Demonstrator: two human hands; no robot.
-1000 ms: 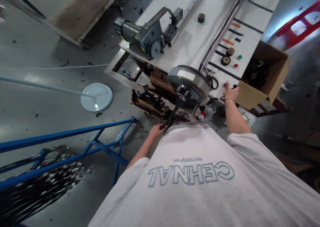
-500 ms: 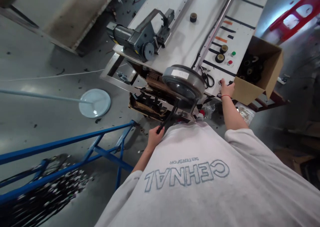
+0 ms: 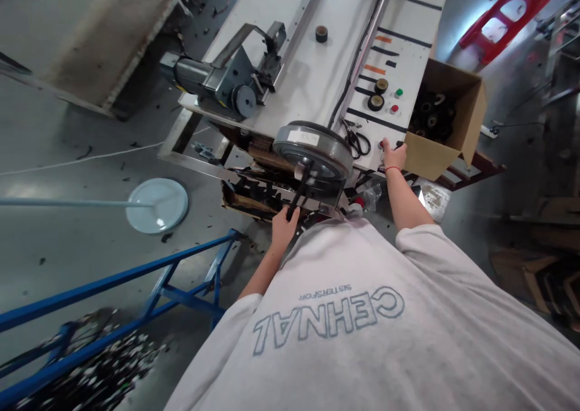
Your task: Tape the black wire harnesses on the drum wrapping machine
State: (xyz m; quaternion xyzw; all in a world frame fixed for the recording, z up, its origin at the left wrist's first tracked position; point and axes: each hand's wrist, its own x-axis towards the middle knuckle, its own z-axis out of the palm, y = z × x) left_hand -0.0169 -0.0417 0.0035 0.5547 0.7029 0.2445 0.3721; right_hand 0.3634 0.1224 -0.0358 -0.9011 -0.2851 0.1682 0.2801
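Note:
My left hand [image 3: 285, 226] is closed on a black cable bundle [image 3: 296, 198] that runs up to the hub of a round grey metal wheel [image 3: 312, 148]. My right hand [image 3: 393, 155] rests at the near right corner of the white workbench [image 3: 299, 66], its fingers curled beside a red button; what they grip, if anything, is too small to tell. Black scissors [image 3: 359, 144] lie between the wheel and this hand. Just beyond are two tape rolls [image 3: 376, 102], a green button [image 3: 399, 92] and a red button [image 3: 394, 109].
A motor unit [image 3: 203, 81] stands on the bench's left side. An open cardboard box [image 3: 432, 156] of dark rolls adjoins its right edge. Blue metal frame [image 3: 181, 297] and a pale round base [image 3: 157, 205] are at the left; a red plastic stool [image 3: 507, 18] is at upper right.
The view has shifted, so the bench appears further left. My left hand has moved up nearer the wheel with the cable bundle. My right hand stays at the bench corner.

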